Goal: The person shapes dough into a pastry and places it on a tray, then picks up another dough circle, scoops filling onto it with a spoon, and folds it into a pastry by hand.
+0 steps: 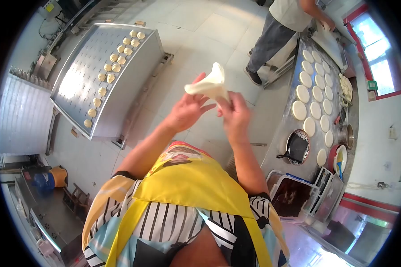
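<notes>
In front of my yellow apron a thin sheet of dough [211, 82] is held up, its edges folded and flared. My right hand [235, 115] pinches its lower end between thumb and fingers. Beside and partly behind the dough is my left hand [186, 112], fingers spread; whether they touch the sheet I cannot tell. On the metal worktop to the right lie several flat dough rounds [302, 94] in rows. At the left, pleated buns [116, 67] sit in a line along the edge of a large perforated metal tray [71, 84].
A co-worker [276, 38] stands at the worktop's far end. Nearer are a patterned enamel bowl with a black pan [297, 147], a red-rimmed bowl [339, 159] and a plastic tub of dark contents [293, 198]. A water jug [44, 181] is at lower left; tiled floor [200, 38] lies ahead.
</notes>
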### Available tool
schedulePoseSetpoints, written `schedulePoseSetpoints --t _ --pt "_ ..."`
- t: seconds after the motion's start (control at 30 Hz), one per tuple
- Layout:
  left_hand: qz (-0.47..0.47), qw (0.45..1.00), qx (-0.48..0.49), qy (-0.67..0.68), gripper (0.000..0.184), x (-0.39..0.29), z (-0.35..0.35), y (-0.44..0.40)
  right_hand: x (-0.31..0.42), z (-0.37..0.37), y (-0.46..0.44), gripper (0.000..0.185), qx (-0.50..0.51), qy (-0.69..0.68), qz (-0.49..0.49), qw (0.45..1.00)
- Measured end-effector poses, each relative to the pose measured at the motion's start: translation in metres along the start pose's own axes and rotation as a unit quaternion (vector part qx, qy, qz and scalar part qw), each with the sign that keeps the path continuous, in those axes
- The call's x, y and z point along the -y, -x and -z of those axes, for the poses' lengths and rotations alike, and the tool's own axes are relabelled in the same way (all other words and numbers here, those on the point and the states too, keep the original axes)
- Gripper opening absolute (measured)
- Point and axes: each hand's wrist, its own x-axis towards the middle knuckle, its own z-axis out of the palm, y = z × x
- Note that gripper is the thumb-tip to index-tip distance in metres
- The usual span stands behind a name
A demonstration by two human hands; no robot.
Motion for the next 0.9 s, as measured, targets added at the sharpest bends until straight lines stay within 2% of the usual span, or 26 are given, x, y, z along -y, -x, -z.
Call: schedulePoseSetpoints --t 0.03,0.07,0.17,0.2,0.3,0.33,0.4,0.5,0.63,0.8,0.9 --pt "-0.047 0.994 -0.041 -0.094 0.076 0.012 -0.002 -0.003 -0.010 -0.010 0.006 0.018 0.003 0.024 0.037 0.999" --pt "-0.045 0.992 -0.104 -0.055 0.069 0.018 -0.003 -0.006 -0.017 -0.014 0.009 0.018 0.008 0.050 0.074 0.996" --pt "0.009 0.994 -0.103 0.021 0.062 0.006 0.016 0.000 -0.006 0.003 0.025 0.030 0.175 -0.015 0.035 0.984" --pt "0.016 0.988 -0.151 0.000 0.057 -0.001 0.008 0.001 -0.002 0.018 0.022 0.040 0.180 -0.001 -0.021 0.983" --pt "0.092 0.996 0.003 -0.014 0.051 -0.022 0.016 0.009 0.023 0.037 -0.016 0.041 0.099 0.111 0.150 0.977" --pt "0.096 0.994 -0.028 -0.052 0.047 -0.023 0.005 0.009 0.033 0.032 -0.023 0.039 0.105 0.119 0.180 0.971" --pt "0.124 0.992 -0.011 -0.029 0.046 -0.019 0.008 0.010 0.046 0.022 -0.031 0.034 0.115 0.136 0.238 0.955" --pt "0.132 0.989 -0.043 -0.059 0.043 -0.019 -0.008 0.006 0.016 0.017 -0.038 0.029 0.144 0.134 0.307 0.931" --pt "0.150 0.978 -0.124 -0.073 0.039 -0.020 -0.023 0.005 0.009 0.011 -0.034 0.022 0.122 0.136 0.322 0.929" --pt "0.152 0.978 -0.130 -0.054 0.037 -0.020 -0.019 0.005 0.015 0.008 -0.035 0.020 0.117 0.107 0.306 0.939" --pt "0.164 0.973 -0.150 -0.057 0.038 -0.020 -0.021 0.004 0.012 0.010 -0.036 0.021 0.124 0.146 0.318 0.928"
